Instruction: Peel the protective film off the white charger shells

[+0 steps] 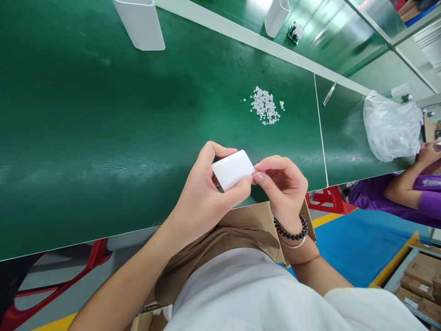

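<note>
My left hand (203, 193) grips a small white rounded plastic block (233, 169) between thumb and fingers, just above the near edge of the green table (103, 138). My right hand (280, 186), with a dark bead bracelet on its wrist, has its fingers curled and pinched against the block's right edge. Whether anything small sits in that pinch is hidden. A pile of several tiny clear parts (264, 105) lies on the table beyond my hands.
Two white upright containers (140, 23) (276, 16) stand at the far side. Tweezers (330, 93) and a crumpled clear plastic bag (391, 126) lie to the right, where another person's arm in a purple sleeve (409, 184) rests. A cardboard box (255, 220) sits on my lap.
</note>
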{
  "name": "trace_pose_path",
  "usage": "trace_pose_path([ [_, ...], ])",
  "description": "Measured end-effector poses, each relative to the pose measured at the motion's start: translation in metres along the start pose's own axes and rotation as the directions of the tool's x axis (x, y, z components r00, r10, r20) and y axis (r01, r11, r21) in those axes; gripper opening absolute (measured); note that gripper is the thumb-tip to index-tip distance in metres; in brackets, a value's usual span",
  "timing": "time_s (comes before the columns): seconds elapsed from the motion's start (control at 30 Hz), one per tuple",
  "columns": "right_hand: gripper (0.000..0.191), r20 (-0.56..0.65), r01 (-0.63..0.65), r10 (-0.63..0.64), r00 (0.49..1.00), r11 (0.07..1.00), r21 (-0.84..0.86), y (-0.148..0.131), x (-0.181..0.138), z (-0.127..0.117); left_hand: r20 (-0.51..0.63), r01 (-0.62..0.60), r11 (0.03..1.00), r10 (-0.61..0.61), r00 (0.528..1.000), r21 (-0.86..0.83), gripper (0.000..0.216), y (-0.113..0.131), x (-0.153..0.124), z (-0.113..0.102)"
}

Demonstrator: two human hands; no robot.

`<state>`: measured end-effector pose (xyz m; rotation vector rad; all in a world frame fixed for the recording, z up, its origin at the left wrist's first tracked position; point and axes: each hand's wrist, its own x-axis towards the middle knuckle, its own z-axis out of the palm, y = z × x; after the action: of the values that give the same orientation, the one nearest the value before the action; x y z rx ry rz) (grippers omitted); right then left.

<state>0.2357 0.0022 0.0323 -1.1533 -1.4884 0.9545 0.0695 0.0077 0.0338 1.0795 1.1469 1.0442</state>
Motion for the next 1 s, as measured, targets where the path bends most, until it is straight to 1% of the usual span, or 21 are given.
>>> trace_pose_path([
  [0.13, 0.011, 0.003, 0.004, -0.004, 1.0, 1.0, -0.02, -0.0014, -0.0002, -0.0012, -0.041, -0.083, 0.992, 0.087, 0.995, 0.092, 0.03, -0.0021, -0.0012, 0.0015],
  [0.23, 0.011, 0.011, -0.026, 0.026, 1.0, 1.0, -0.01, -0.0013, -0.0005, -0.0025, -0.056, -0.154, 0.974, 0.165, 0.985, 0.167, 0.03, -0.0027, -0.001, 0.0029],
  [0.37, 0.009, 0.036, -0.051, 0.049, 0.998, 0.998, 0.044, -0.0014, -0.0021, -0.0036, -0.058, -0.246, 0.938, 0.268, 0.962, 0.245, 0.03, -0.0038, -0.0005, 0.0042],
  [0.47, 0.008, 0.047, -0.061, 0.057, 0.997, 0.993, 0.101, -0.0025, -0.0039, -0.0039, -0.034, -0.298, 0.922, 0.316, 0.948, 0.247, 0.03, -0.005, -0.0005, 0.0044],
  [0.57, 0.009, 0.057, -0.073, 0.066, 0.996, 0.989, 0.132, -0.0033, -0.0053, -0.0045, -0.012, -0.315, 0.921, 0.326, 0.945, 0.229, 0.03, -0.006, -0.0007, 0.0043],
  [0.77, 0.008, 0.053, -0.08, 0.074, 0.996, 0.989, 0.122, -0.0016, -0.006, -0.0066, -0.001, -0.289, 0.927, 0.298, 0.955, 0.238, 0.03, -0.0054, -0.0007, 0.0037],
  [1.0, 0.005, 0.028, -0.046, 0.046, 0.999, 0.999, 0.007, -0.0019, -0.0063, -0.0063, -0.001, -0.245, 0.938, 0.254, 0.967, 0.246, 0.033, -0.005, -0.0006, 0.0038],
])
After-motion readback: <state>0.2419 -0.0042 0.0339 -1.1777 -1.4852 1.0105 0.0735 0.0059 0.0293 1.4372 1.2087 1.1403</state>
